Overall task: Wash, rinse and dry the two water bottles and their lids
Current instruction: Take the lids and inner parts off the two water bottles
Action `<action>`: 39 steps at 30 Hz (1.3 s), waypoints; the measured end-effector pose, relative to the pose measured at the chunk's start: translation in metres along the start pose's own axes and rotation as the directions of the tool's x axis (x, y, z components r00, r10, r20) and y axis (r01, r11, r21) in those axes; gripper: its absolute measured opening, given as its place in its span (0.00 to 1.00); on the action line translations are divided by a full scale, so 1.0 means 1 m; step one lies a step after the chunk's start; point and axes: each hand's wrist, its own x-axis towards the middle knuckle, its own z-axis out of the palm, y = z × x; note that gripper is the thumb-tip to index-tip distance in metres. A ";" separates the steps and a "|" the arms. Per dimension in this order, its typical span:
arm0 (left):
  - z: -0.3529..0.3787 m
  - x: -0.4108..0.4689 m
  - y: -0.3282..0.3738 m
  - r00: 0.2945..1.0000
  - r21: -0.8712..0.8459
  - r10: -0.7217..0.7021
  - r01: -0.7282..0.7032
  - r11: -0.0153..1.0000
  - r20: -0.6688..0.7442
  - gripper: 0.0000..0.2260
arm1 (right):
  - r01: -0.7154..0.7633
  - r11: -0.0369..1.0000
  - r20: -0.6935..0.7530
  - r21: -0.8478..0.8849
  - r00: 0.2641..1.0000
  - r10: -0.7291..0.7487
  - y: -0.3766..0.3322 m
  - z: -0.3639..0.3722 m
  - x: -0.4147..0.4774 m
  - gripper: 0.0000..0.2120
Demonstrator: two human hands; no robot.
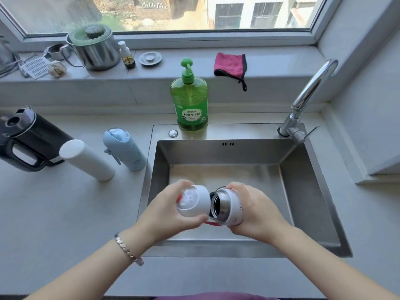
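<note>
Over the steel sink (303, 191), lower centre of the frame: gripping a white bottle (229, 210) in the right hand (257, 211), fingers curled round its body, open steel mouth tipped toward the left. Holding its white lid (194, 203) in the left hand (168, 213), fingers wrapped round it, just beside the bottle's mouth, rims nearly touching. Left of the sink, standing on the grey surface (65, 213) with lid closed: a blue bottle (124, 149), next to a tall white flask (86, 160) and a black kettle (28, 141). Behind the sink at centre, green dish soap (190, 102); at upper right, a curved faucet (307, 98); on the windowsill above, a pink cloth (230, 64).
</note>
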 end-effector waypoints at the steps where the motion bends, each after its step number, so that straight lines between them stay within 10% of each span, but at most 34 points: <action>1: -0.004 -0.001 -0.005 0.996 -0.031 -0.081 0.080 0.996 -0.036 0.25 | -0.036 0.999 -0.009 -0.038 0.999 0.036 0.005 0.000 0.001 0.26; 9: -0.027 -0.032 -0.056 0.913 0.169 -0.392 0.406 0.898 -0.111 0.25 | -0.132 0.754 0.278 -0.643 0.878 0.391 0.026 0.002 0.037 0.28; 25: -0.044 -0.053 -0.108 0.849 0.300 -0.502 0.528 0.794 -0.165 0.27 | -0.023 0.530 0.315 -0.847 0.782 0.537 0.015 0.000 0.054 0.31; 31: -0.079 -0.058 -0.145 0.829 0.423 -0.525 0.552 0.719 -0.189 0.26 | -0.325 0.942 0.221 -0.084 0.916 0.336 -0.002 0.046 0.050 0.33; 39: -0.115 -0.051 -0.186 0.841 0.523 -0.515 0.518 0.677 -0.165 0.26 | -0.092 0.805 0.018 0.586 0.995 0.101 -0.118 0.144 0.105 0.32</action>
